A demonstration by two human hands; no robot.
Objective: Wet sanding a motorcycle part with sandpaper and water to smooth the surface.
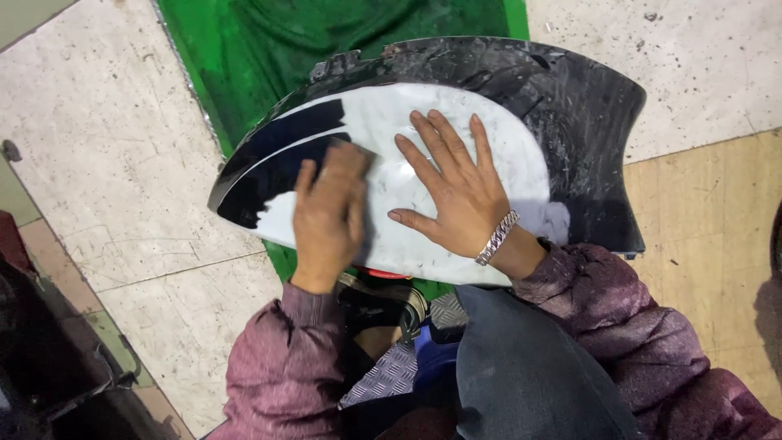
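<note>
A curved black panel (570,114), like a vehicle body part, lies across my lap over a green mat. Much of its top is covered in a dull white coat (383,122), with glossy black still showing at the left tip (269,175). My left hand (328,216) presses a small dark sanding pad (350,151) flat against the panel at the edge of the white patch. My right hand (452,191) lies spread, palm down, on the white area, holding nothing. A silver chain bracelet (497,238) circles its wrist.
A green mat (244,57) covers the floor under the panel. Pale stone tiles (106,147) lie to the left, yellowish tiles (709,228) to the right. Dark objects (49,358) sit at the lower left. My purple sleeves and dark trousers (521,375) fill the foreground.
</note>
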